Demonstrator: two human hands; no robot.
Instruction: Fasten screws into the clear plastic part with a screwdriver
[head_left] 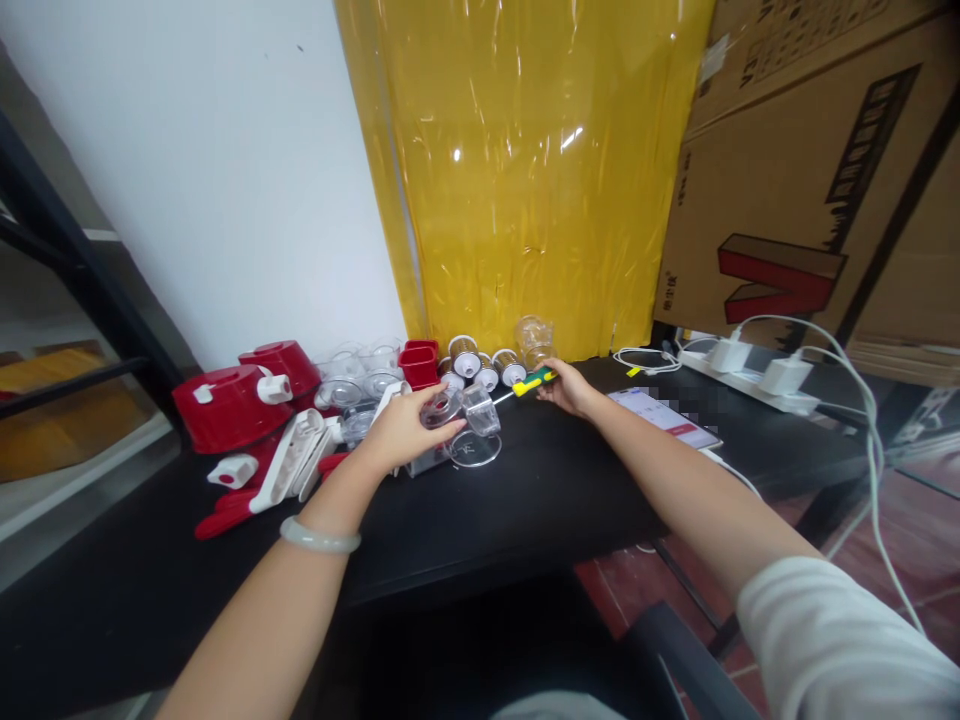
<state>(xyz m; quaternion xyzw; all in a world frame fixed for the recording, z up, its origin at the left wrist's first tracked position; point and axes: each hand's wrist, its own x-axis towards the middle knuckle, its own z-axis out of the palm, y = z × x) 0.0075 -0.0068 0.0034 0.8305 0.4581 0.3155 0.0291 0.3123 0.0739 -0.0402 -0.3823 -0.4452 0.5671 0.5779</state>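
My left hand (409, 425), a pale bangle on its wrist, has thumb and fingers closed around a clear plastic part (480, 408) with a round opening. My right hand (568, 388) grips a screwdriver (535, 381) by its green and yellow handle. The screwdriver's thin shaft points left toward the clear part, and I cannot tell whether its tip touches it. Just under the part, a clear round piece (476, 455) lies on the black table. Behind the hands are several cylinders (463, 357) with white ends and a red square cup (418, 363).
Red housings (231, 408), white handle-like pieces (289, 455) and clear plastic bowls (349, 375) crowd the left of the black table (517, 520). To the right lie a phone (664, 415) and a power strip (742, 378) with cables. A cardboard box (795, 180) stands behind them.
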